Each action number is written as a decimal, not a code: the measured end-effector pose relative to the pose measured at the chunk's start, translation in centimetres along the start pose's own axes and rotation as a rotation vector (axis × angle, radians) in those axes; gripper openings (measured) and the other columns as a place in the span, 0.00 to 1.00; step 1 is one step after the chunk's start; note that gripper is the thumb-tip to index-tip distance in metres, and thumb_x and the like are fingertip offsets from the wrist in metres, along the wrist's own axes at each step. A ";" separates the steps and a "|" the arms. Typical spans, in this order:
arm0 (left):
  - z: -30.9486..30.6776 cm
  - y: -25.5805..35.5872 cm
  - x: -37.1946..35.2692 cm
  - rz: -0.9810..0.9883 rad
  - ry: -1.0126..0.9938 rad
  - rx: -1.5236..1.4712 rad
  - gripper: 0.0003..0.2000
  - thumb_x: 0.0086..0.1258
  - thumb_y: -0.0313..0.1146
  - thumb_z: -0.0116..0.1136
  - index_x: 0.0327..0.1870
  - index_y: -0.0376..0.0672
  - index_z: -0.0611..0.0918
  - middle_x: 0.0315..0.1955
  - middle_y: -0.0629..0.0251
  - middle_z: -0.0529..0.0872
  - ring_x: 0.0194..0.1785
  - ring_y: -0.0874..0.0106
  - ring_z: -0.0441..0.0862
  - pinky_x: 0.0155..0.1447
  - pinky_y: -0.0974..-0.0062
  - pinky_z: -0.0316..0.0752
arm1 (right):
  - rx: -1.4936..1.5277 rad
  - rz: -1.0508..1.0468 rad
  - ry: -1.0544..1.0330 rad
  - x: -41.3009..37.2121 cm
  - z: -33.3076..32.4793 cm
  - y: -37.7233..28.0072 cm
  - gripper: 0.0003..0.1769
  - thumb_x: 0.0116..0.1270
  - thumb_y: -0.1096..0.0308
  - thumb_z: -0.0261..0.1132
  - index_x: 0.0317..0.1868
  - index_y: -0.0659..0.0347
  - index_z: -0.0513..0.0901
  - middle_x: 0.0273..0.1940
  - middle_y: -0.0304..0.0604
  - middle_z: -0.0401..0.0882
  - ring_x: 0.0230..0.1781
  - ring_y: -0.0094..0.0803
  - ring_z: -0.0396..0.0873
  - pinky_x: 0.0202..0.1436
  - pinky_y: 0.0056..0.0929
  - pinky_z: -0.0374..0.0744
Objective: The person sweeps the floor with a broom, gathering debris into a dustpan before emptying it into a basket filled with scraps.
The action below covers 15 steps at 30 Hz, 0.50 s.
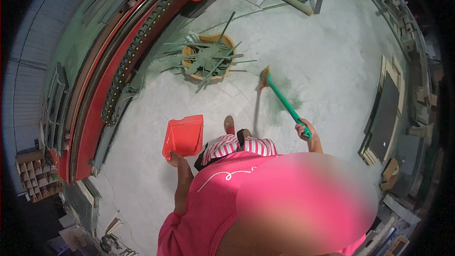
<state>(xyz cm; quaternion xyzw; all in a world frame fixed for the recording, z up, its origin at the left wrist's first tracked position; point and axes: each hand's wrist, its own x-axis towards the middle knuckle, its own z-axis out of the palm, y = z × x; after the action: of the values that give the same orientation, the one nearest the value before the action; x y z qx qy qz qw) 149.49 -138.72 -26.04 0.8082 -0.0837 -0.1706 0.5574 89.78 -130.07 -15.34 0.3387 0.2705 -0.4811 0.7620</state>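
Note:
My left hand (pixel 176 158) is closed on the near end of a red dustpan (pixel 185 135), which is held out at the left of my legs with its wide lip facing forward. My right hand (pixel 308 133) grips the handle of a green broom (pixel 283 98). The handle slants forward and left to a head with orange-brown bristles (pixel 264 78) near the floor. Greenish dust (pixel 286 102) marks the pale floor beside and under the handle. Ahead, left of the broom head, stands a yellow tub (pixel 231 43) heaped with green strips and scraps (pixel 211 59).
A long red machine (pixel 90 128) with a black cable chain (pixel 142 52) runs along the left. Ribbed hose (pixel 289 0) lies on the floor at the far end. Framed panels (pixel 385 109) lean at the right. A wooden pigeonhole rack (pixel 38 175) stands at the lower left.

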 end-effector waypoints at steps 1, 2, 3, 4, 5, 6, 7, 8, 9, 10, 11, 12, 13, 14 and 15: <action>0.1 0.4 -0.3 0.002 0.002 -0.001 0.20 0.56 0.41 0.54 0.42 0.34 0.69 0.38 0.52 0.75 0.37 0.62 0.74 0.40 0.69 0.70 | -0.001 0.002 -0.002 1.3 0.4 0.0 0.13 0.56 0.62 0.56 0.23 0.61 0.63 0.18 0.35 0.65 0.12 0.17 0.64 0.13 0.15 0.65; 0.0 1.3 -0.6 -0.031 0.058 0.183 0.20 0.55 0.40 0.55 0.42 0.34 0.69 0.38 0.53 0.75 0.38 0.62 0.74 0.41 0.69 0.70 | 0.053 0.015 -0.086 3.2 0.6 -0.4 0.13 0.56 0.62 0.55 0.24 0.61 0.64 0.19 0.36 0.65 0.12 0.17 0.64 0.14 0.15 0.66; -0.1 2.2 -1.0 -0.060 0.113 0.369 0.19 0.55 0.40 0.55 0.42 0.35 0.69 0.37 0.54 0.75 0.38 0.62 0.74 0.41 0.69 0.70 | 0.113 0.027 -0.172 5.2 0.8 -0.7 0.14 0.57 0.61 0.55 0.25 0.62 0.64 0.19 0.36 0.66 0.13 0.17 0.65 0.15 0.16 0.67; -0.3 3.1 -1.1 -0.044 0.113 0.375 0.19 0.55 0.40 0.55 0.42 0.35 0.69 0.37 0.54 0.75 0.38 0.62 0.74 0.41 0.69 0.70 | 0.093 0.016 -0.213 7.3 1.4 -0.9 0.14 0.57 0.61 0.55 0.24 0.63 0.64 0.19 0.36 0.65 0.12 0.18 0.64 0.15 0.16 0.68; -0.5 3.9 -1.2 -0.072 0.079 0.364 0.19 0.55 0.39 0.56 0.43 0.36 0.69 0.37 0.55 0.75 0.38 0.63 0.74 0.41 0.69 0.70 | 0.080 0.002 -0.257 9.3 2.3 -1.2 0.15 0.57 0.61 0.55 0.24 0.63 0.63 0.18 0.35 0.65 0.12 0.18 0.64 0.16 0.16 0.68; -0.7 4.9 -1.3 -0.096 0.042 0.356 0.19 0.54 0.38 0.57 0.43 0.37 0.69 0.37 0.56 0.76 0.39 0.63 0.74 0.41 0.70 0.71 | -0.001 -0.016 -0.303 11.1 3.5 -1.4 0.14 0.57 0.62 0.55 0.23 0.63 0.63 0.17 0.35 0.64 0.12 0.18 0.64 0.16 0.16 0.68; -0.9 6.0 -1.5 -0.068 0.033 0.369 0.19 0.54 0.38 0.57 0.43 0.37 0.69 0.37 0.56 0.76 0.39 0.63 0.74 0.41 0.70 0.71 | -0.077 -0.037 -0.348 12.7 4.6 -1.6 0.14 0.57 0.63 0.55 0.23 0.63 0.63 0.17 0.35 0.64 0.12 0.18 0.64 0.16 0.16 0.68; -1.1 7.0 -2.0 -0.060 -0.038 0.237 0.19 0.54 0.37 0.58 0.43 0.38 0.69 0.38 0.56 0.76 0.38 0.63 0.74 0.41 0.70 0.72 | -0.059 -0.059 -0.349 14.2 5.4 -1.8 0.13 0.56 0.64 0.54 0.23 0.63 0.63 0.17 0.35 0.64 0.12 0.19 0.64 0.15 0.16 0.68; -1.0 8.0 -2.2 -0.057 -0.110 0.100 0.19 0.53 0.37 0.58 0.43 0.39 0.70 0.38 0.56 0.76 0.38 0.64 0.74 0.41 0.70 0.72 | -0.046 -0.081 -0.352 15.5 6.1 -2.1 0.12 0.56 0.65 0.54 0.23 0.63 0.63 0.17 0.35 0.64 0.12 0.19 0.64 0.15 0.16 0.68; -0.5 7.3 -1.0 -0.059 0.008 0.175 0.19 0.53 0.37 0.58 0.44 0.39 0.69 0.37 0.55 0.76 0.37 0.63 0.74 0.40 0.69 0.73 | -0.026 -0.086 -0.363 16.1 7.2 -2.2 0.12 0.56 0.65 0.54 0.23 0.63 0.63 0.17 0.35 0.64 0.12 0.19 0.64 0.15 0.16 0.68; -0.4 7.3 -0.1 -0.042 0.000 0.177 0.19 0.53 0.37 0.58 0.44 0.39 0.69 0.37 0.55 0.76 0.37 0.63 0.74 0.40 0.69 0.73 | 0.125 -0.063 -0.307 16.3 8.2 -2.3 0.11 0.55 0.67 0.55 0.23 0.63 0.62 0.16 0.36 0.64 0.11 0.21 0.64 0.14 0.16 0.68; -1.4 6.9 0.4 -0.020 -0.030 0.223 0.20 0.53 0.39 0.58 0.44 0.39 0.70 0.37 0.55 0.76 0.37 0.63 0.75 0.40 0.68 0.73 | 0.269 -0.038 -0.252 15.6 8.1 -1.8 0.11 0.54 0.70 0.55 0.23 0.64 0.61 0.16 0.37 0.63 0.11 0.22 0.64 0.13 0.16 0.68; -1.5 7.3 0.5 -0.007 -0.058 0.276 0.21 0.53 0.40 0.58 0.44 0.38 0.70 0.37 0.54 0.76 0.37 0.62 0.75 0.40 0.68 0.73 | 0.277 -0.041 -0.254 15.6 7.6 -1.7 0.11 0.54 0.70 0.55 0.23 0.64 0.61 0.16 0.37 0.63 0.11 0.22 0.64 0.13 0.16 0.68; -1.4 7.6 0.5 -0.007 -0.064 0.278 0.21 0.53 0.40 0.58 0.44 0.38 0.70 0.37 0.54 0.76 0.37 0.62 0.75 0.40 0.68 0.73 | 0.369 -0.103 -0.289 15.1 6.9 -1.6 0.11 0.53 0.70 0.55 0.24 0.65 0.61 0.16 0.37 0.63 0.11 0.23 0.64 0.14 0.17 0.68; -1.2 7.8 0.5 0.005 -0.063 0.252 0.21 0.53 0.41 0.58 0.44 0.37 0.70 0.37 0.53 0.76 0.37 0.62 0.75 0.40 0.68 0.73 | 0.456 -0.169 -0.323 14.4 6.2 -1.6 0.11 0.53 0.70 0.55 0.24 0.65 0.61 0.16 0.38 0.63 0.12 0.24 0.64 0.15 0.18 0.69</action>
<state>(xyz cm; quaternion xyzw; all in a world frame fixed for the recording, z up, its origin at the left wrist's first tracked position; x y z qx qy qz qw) 150.81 -140.67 -18.51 0.8658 -0.1240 -0.1829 0.4489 94.49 -143.33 -22.51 0.3965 0.0578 -0.6391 0.6565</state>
